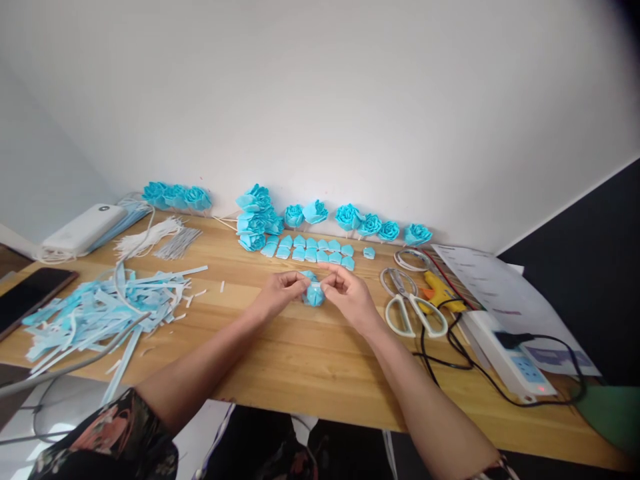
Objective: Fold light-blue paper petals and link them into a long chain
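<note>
Left hand: closed to a pinch, thumb against fingertips, gripping the left side of a blue piece.
Right hand: likewise pinched shut on the right side of the same piece; one finger reaches out straighter above the pinch.
Blue piece position: between the two hands, over the middle of the wooden table; whether its underside touches the tabletop cannot be told.
Cut petals: laid in two rows just beyond the hands, with a single petal set apart at the right end.
Blue flowers: ranged along the foot of the wall, several bunched together behind the left end of the petals.
Scissors: lying to the right of the right hand, near it, not touched.
Yellow glue gun: just beside the scissors, near a white power strip with a red light showing.
Offcut strips: loose heap at left, well apart from the left hand.
</note>
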The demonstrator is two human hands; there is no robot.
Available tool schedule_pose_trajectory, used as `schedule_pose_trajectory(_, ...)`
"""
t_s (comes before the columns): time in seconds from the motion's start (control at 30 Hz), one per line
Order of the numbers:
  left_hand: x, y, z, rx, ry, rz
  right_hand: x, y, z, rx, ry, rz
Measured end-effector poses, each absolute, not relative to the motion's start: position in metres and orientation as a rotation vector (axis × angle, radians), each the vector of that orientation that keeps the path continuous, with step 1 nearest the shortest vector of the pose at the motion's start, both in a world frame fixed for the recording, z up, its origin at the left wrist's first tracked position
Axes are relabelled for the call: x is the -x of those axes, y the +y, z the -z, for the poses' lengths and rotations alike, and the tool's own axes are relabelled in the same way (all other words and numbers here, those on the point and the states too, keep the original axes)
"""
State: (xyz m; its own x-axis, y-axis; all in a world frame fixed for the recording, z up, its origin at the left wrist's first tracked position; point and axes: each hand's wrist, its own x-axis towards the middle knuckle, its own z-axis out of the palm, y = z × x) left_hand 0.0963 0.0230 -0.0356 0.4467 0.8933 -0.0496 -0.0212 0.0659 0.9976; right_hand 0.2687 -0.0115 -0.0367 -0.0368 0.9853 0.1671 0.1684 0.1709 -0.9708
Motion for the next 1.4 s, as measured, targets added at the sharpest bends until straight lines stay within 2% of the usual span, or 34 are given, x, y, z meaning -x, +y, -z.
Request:
schedule_pose_trajectory(0.43,-0.0955,0.0296,0.0402,-1.291,0.849,-0.8,-0.271,-0.0125,0.0319,1.186,-1.323,-1.226)
schedule_pose_trajectory(0.8,-0.1002,0.0247,0.0426,-1.437,0.927,-0.78,-0.2711,-0.0118,0.0362,1.347,-1.473,-1.125)
schedule_pose_trajectory(1.4,-0.0987,0.0266,0.0391,-1.374,0.943,-0.797,-0.2756,-0.0116,0.0284,1.356,-1.437,-1.25)
